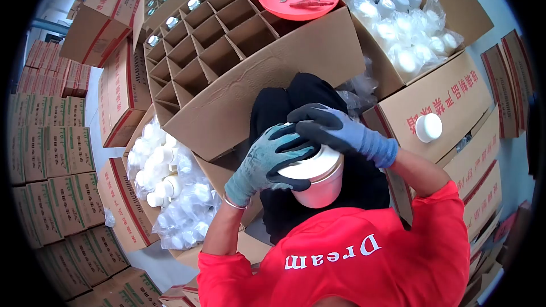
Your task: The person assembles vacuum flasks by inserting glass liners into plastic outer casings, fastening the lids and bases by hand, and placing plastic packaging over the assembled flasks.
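A white round tub (319, 186) with a wide white lid stands in my lap, between my black-trousered legs. My left hand (272, 158), in a grey-green glove with dark fingertips, curls round the near left side of its lid. From the right, my right hand (334, 127), in a blue and black glove, bends its fingers over the top of the lid. The gloves cover part of the lid, so its centre is hidden. Just beyond my knees is a large divided carton (267, 59) with cardboard cells, several along its far left side holding clear bottles with silvery tops.
A red plate (273, 8) with a small knife and dark red sticks rests on the carton. Bagged white bottles fill boxes at left (176, 187) and upper right (406, 28). A white lidded jar (429, 128) sits on a right-hand carton. Stacked cartons (57, 153) line the left.
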A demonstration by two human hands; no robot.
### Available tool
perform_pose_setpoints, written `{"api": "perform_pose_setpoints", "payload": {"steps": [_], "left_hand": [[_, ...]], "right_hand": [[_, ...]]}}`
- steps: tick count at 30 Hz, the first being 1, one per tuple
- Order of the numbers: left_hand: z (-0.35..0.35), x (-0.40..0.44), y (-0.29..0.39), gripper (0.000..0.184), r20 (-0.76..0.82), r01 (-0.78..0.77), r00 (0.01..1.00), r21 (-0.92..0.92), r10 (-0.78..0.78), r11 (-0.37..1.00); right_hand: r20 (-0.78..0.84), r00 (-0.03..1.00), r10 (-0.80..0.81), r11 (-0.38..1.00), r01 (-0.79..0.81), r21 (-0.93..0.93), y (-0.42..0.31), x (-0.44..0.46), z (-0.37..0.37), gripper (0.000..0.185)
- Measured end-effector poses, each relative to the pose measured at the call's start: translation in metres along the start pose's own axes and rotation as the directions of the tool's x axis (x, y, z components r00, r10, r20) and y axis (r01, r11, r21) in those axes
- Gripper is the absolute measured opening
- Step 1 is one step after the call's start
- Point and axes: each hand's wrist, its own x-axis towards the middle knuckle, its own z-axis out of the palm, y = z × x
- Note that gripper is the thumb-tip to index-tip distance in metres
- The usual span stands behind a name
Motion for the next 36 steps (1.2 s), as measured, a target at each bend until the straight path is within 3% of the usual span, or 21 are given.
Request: {"api": "perform_pose_setpoints", "payload": {"steps": [5, 8, 9, 11, 13, 14, 16, 18, 19, 20, 21, 22, 23, 24, 25, 28, 30, 31, 32, 33, 36], "left_hand": [[0.01, 0.0, -0.004, 0.074, 0.074, 0.011, 0.997, -0.067, -0.006, 0.998], [0.009, -0.004, 0.012, 0.089, 0.116, 0.072, 0.99, 0.105, -0.084, 0.992], [0.012, -0.005, 0.02, 0.092, 0.103, 0.103, 0.987, 0.174, -0.122, 0.979], [0.022, -0.01, 0.032, 0.096, 0.056, 0.187, 0.977, 0.258, -0.207, 0.948], [0.021, -0.008, 0.038, 0.096, -0.003, 0.256, 0.965, 0.19, -0.261, 0.948], [0.02, -0.009, 0.039, 0.096, -0.034, 0.29, 0.957, 0.152, -0.288, 0.945], [0.022, -0.016, 0.01, 0.08, -0.28, 0.041, 0.958, -0.059, -0.056, 0.997], [0.052, -0.02, 0.01, 0.05, -0.595, 0.179, 0.708, -0.37, -0.381, 0.912], [0.074, -0.019, 0.0, 0.042, -0.605, 0.257, 0.617, -0.45, -0.504, 0.855], [0.081, -0.019, 0.001, 0.044, -0.596, 0.363, 0.628, -0.345, -0.501, 0.866], [0.086, -0.017, 0.003, 0.046, -0.556, 0.356, 0.692, -0.292, -0.461, 0.888], [0.091, -0.015, 0.007, 0.048, -0.507, 0.344, 0.754, -0.238, -0.418, 0.908], [0.108, -0.013, 0.011, 0.047, -0.448, 0.315, 0.648, -0.578, -0.615, 0.753], [0.121, -0.013, 0.009, 0.045, -0.243, 0.358, 0.539, -0.801, -0.807, 0.48], [0.13, -0.022, -0.003, 0.043, -0.186, 0.422, 0.621, -0.739, -0.761, 0.525], [0.112, -0.032, -0.012, 0.03, 0.199, 0.526, 0.724, -0.779, -0.661, 0.342], [0.086, -0.023, 0.011, 0.026, 0.236, 0.596, 0.653, -0.746, -0.72, 0.297], [0.086, -0.028, 0.015, 0.024, 0.28, 0.534, 0.618, -0.835, -0.734, 0.131], [0.09, -0.031, 0.019, 0.024, 0.204, 0.511, 0.69, -0.817, -0.695, 0.267], [0.095, -0.035, 0.02, 0.025, 0.128, 0.471, 0.756, -0.787, -0.642, 0.398], [0.116, -0.045, 0.022, 0.028, 0.048, 0.418, 0.813, -0.742, -0.58, 0.525]], "right_hand": [[-0.02, 0.978, 0.207, 0.975, -0.205, 0.082, -0.004, -0.011, 0.01, 0.034], [0.034, 0.999, -0.039, 0.998, 0.037, 0.045, 0.019, -0.002, 0.016, 0.03], [0.132, 0.991, -0.032, 0.991, 0.015, 0.132, 0.019, 0.007, 0.01, 0.03], [0.261, 0.964, 0.043, 0.95, -0.12, 0.289, 0.024, 0.022, 0.015, 0.033], [0.42, 0.904, 0.083, 0.891, -0.256, 0.375, 0.031, 0.034, 0.013, 0.036], [0.361, 0.932, 0.029, 0.897, -0.183, 0.401, 0.034, 0.033, 0.015, 0.036], [0.236, 0.969, -0.076, 0.9, -0.035, 0.435, 0.035, 0.022, 0.012, 0.038], [0.14, 0.983, -0.115, 0.984, 0.094, 0.148, 0.011, -0.011, -0.009, 0.042], [0.036, 0.992, -0.124, 0.978, 0.128, -0.164, 0.007, -0.044, -0.014, 0.051], [-0.064, 0.997, 0.046, 0.926, -0.066, -0.371, -0.011, -0.073, -0.015, 0.055], [-0.156, 0.984, 0.081, 0.828, -0.154, -0.54, -0.029, -0.096, -0.014, 0.056], [-0.168, 0.95, 0.262, 0.795, -0.312, -0.52, -0.037, -0.116, -0.014, 0.06], [-0.207, 0.938, 0.279, 0.772, -0.348, -0.533, -0.043, -0.133, -0.008, 0.057], [-0.244, 0.926, 0.286, 0.749, -0.376, -0.546, -0.048, -0.146, -0.003, 0.053], [-0.239, 0.913, 0.331, 0.704, -0.407, -0.582, -0.054, -0.152, 0.001, 0.054], [-0.207, 0.872, 0.443, 0.619, -0.464, -0.634, -0.064, -0.154, 0.005, 0.054], [-0.171, 0.829, 0.532, 0.568, -0.5, -0.654, -0.052, -0.152, -0.002, 0.052], [-0.209, 0.874, 0.439, 0.637, -0.467, -0.614, -0.041, -0.156, -0.007, 0.051], [-0.293, 0.942, 0.163, 0.722, -0.317, -0.615, -0.022, -0.158, -0.007, 0.054], [-0.24, 0.97, 0.042, 0.782, -0.181, -0.596, -0.018, -0.153, -0.012, 0.056], [0.006, 0.965, -0.263, 0.862, 0.238, -0.447, -0.015, -0.127, -0.015, 0.059]]}}
